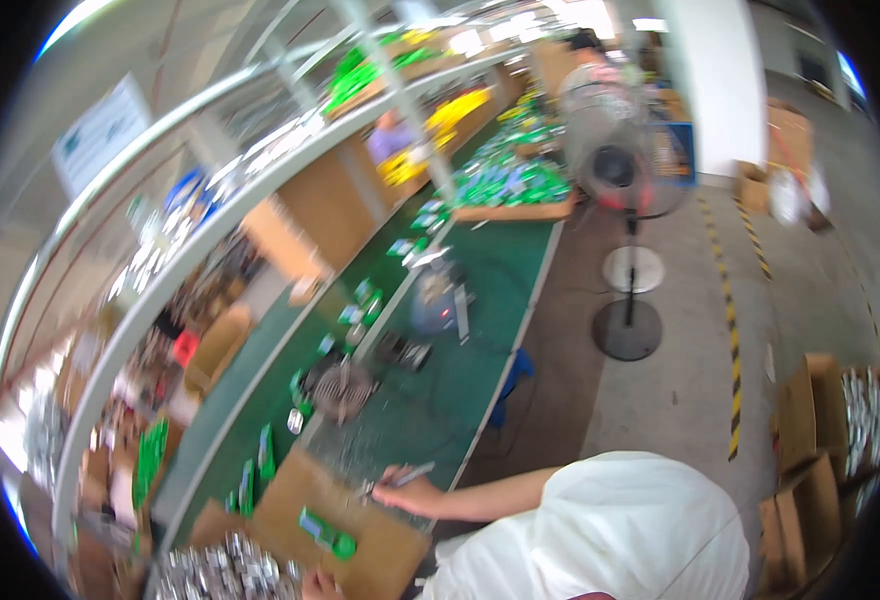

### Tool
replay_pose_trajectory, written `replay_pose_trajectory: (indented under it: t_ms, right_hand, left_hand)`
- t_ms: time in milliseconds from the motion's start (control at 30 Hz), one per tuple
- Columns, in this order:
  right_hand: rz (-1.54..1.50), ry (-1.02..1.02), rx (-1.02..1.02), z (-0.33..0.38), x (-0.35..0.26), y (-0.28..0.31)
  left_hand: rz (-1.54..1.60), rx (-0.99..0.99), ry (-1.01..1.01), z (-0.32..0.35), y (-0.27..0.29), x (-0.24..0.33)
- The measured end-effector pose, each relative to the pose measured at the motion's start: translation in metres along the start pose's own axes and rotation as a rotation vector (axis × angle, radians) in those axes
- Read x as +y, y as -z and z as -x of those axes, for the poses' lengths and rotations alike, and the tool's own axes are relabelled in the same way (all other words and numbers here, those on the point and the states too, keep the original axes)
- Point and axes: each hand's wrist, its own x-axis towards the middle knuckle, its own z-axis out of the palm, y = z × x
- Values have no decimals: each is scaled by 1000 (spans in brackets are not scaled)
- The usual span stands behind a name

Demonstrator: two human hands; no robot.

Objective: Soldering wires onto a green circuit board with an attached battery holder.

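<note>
Long green workbench [430, 400], brown cardboard sheet [380, 550] at near end, round wire grille [341, 389], scattered green packets [508, 183] farther along

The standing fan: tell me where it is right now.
In the head view, the standing fan stands upper right on the grey floor, just right of the green workbench, beside the yellow-black floor stripe.

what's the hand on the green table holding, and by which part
That hand, which side is unclear, grips a thin silvery tool at its lower end; the rest sticks out up-right over the green table. What kind of tool cannot be told.
</note>
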Motion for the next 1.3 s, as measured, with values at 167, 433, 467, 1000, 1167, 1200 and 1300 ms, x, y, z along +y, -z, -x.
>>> replay_pose_trajectory:
  t_ms: [167, 433, 467, 1000, 1167, 1200, 1300]
  right_hand:
    - [218, 95, 1, -5, 3, 7]
    - [302, 40, -112, -18, -18, -3]
    - [282, 23, -128, -21, -18, -6]
    - [325, 21, -333, -33, 1, -35]
    - [331, 6, -352, -34, 6, -36]
    - [311, 21, -333, -34, 7, -37]
    - [298, 19, -312, -34, 9, -36]
  left_hand:
    - [17, 55, 39, -26, -25, -41]
    - [128, 54, 173, -35, -43, -26]
    - [116, 56, 201, -37, -47, -24]
    - [1, 182, 57, -39, -72, -43]
    - [-42, 171, -128, -46, -68, -36]
    - [-42, 170, -122, -46, -68, -37]
    - [-73, 121, -124, -47, -69, -38]
